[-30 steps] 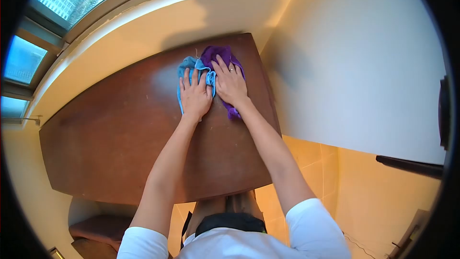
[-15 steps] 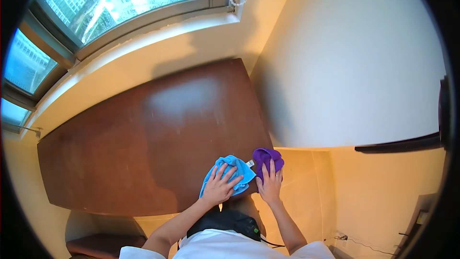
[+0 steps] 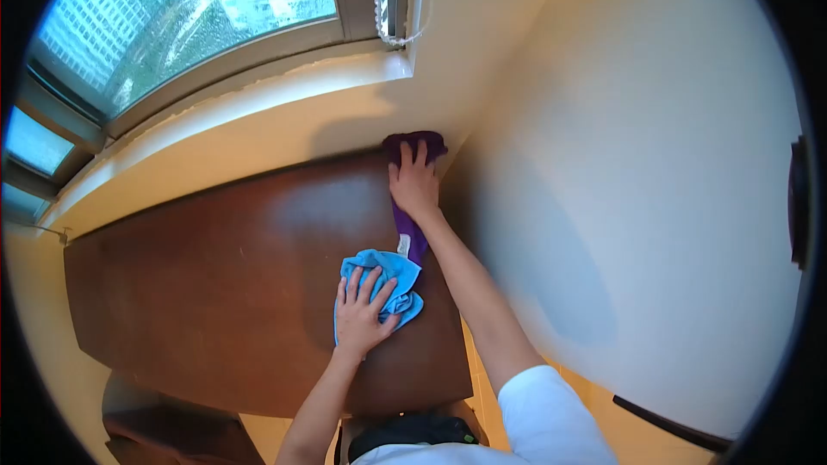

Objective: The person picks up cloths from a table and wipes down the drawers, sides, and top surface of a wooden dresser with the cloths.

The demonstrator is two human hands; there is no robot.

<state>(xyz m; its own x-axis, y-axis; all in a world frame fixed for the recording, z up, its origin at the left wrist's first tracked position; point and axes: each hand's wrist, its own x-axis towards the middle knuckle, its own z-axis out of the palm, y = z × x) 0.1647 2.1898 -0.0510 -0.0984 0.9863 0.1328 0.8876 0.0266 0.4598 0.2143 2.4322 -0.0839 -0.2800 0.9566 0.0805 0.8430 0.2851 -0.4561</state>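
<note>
My left hand (image 3: 362,314) lies with its fingers spread on a crumpled blue cloth (image 3: 372,263), which rests on the brown tabletop (image 3: 215,293) near its right part. Farther off, at the back right corner, my right hand (image 3: 415,185) presses on a purple cloth (image 3: 413,247), fingers apart. The purple cloth bunches up past the fingertips by the wall and trails back along the table's right side. Its pale tag shows just above the blue cloth, and the two cloths meet there.
Behind the table is a wall with a window (image 3: 233,0) and a bead chain (image 3: 383,0). A large pale panel (image 3: 620,164) stands along the right side. Below the table's left front sits a dark brown seat (image 3: 172,426).
From the table's front right edge, my right hand has moved away to the back corner with the purple cloth. My left hand and the blue cloth have shifted slightly left and away from me.
</note>
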